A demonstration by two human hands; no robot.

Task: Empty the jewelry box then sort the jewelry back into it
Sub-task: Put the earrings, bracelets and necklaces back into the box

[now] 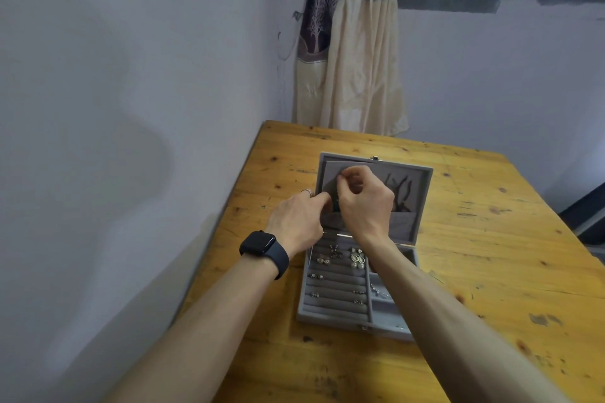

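Grey velvet jewelry box (327,312) lies open on the knotty pine desk (491,239), with earrings (357,258) tucked into its padded roll rows. The right hand (366,203) pinches the soft fabric flap (328,179) inside the raised lid (422,180). The left hand (294,219), black smartwatch (258,244) on the wrist, curls at the flap's edge, its grip hidden, so I can't tell.

Bare forearms; black smartwatch (258,244) and ring (307,192) on left hand (294,222).
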